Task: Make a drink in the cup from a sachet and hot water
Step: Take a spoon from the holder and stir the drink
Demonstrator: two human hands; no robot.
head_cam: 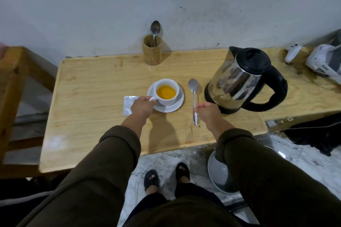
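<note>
A white cup (167,97) holding orange liquid stands on a white saucer (175,106) in the middle of the wooden table (96,101). My left hand (142,106) grips the cup's handle. A silver sachet (128,106) lies flat just left of the saucer, partly under my left hand. My right hand (207,111) pinches the handle of a metal spoon (193,94), whose bowl points away from me, between the saucer and the kettle. A steel kettle (238,81) with a black lid and handle stands at the right.
A wooden holder (152,53) with another spoon (155,28) stands at the back against the wall. White bags (324,61) lie at the far right. A wooden frame (11,83) stands left. A round grey lid (219,173) lies on the marble floor.
</note>
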